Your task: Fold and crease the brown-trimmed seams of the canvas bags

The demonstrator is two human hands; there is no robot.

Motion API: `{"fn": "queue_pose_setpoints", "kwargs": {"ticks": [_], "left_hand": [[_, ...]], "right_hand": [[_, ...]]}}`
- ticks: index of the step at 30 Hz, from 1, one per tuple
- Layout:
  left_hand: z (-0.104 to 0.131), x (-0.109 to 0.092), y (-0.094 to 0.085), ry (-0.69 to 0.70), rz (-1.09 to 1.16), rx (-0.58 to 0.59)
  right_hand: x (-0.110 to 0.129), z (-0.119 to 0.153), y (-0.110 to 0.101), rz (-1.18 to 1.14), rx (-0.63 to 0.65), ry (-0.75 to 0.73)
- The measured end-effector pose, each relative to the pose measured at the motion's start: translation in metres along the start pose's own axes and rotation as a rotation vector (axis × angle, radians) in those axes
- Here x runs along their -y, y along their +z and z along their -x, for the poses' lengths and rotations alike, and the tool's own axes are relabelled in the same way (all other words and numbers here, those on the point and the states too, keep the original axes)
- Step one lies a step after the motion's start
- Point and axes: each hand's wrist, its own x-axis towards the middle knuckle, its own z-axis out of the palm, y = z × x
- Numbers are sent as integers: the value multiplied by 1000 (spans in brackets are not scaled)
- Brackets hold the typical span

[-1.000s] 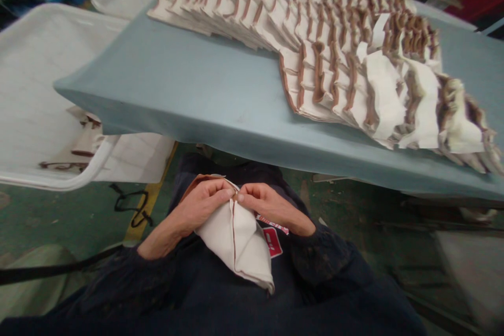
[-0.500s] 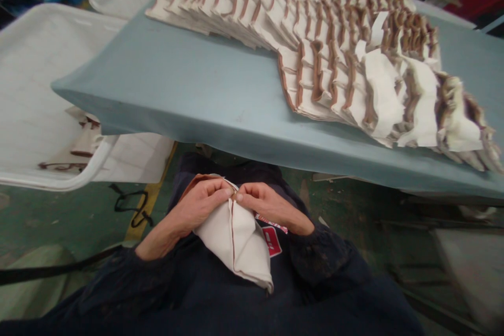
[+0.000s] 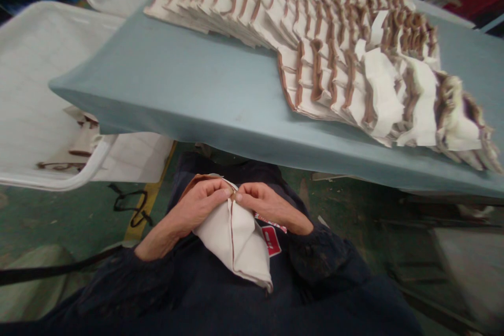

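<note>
One white cloth (image 3: 250,252) with a brown seam is held above the lap by two hands. Its upper edge is pinched between thumb and fingers by both the left hand (image 3: 207,199) and the right hand (image 3: 260,200), each nearly closed, thumbs close together. To the left, a few brown-trimmed scraps (image 3: 81,142) are held in a white bin (image 3: 35,79). Beyond, one blue table (image 3: 177,73) is covered in part by overlapping rows of brown-edged pieces (image 3: 289,81), too many to be counted.

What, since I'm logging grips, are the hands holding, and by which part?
The left hand and right hand both pinch a white cloth piece at its upper end, near the top of its brown line.
</note>
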Motion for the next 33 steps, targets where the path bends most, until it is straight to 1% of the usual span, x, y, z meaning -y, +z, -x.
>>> {"fn": "queue_pose_setpoints", "kwargs": {"ticks": [12,20,33], "left_hand": [[-2,5,0,-1,36,-5],[-4,7,0,-10,59,-26],[-2,9,1,2,97,-25]], "right_hand": [[-1,0,2,-21,-6,-20],[-1,1,2,-25,-3,-15],[-4,-1,2,-42,-4,-7]]}}
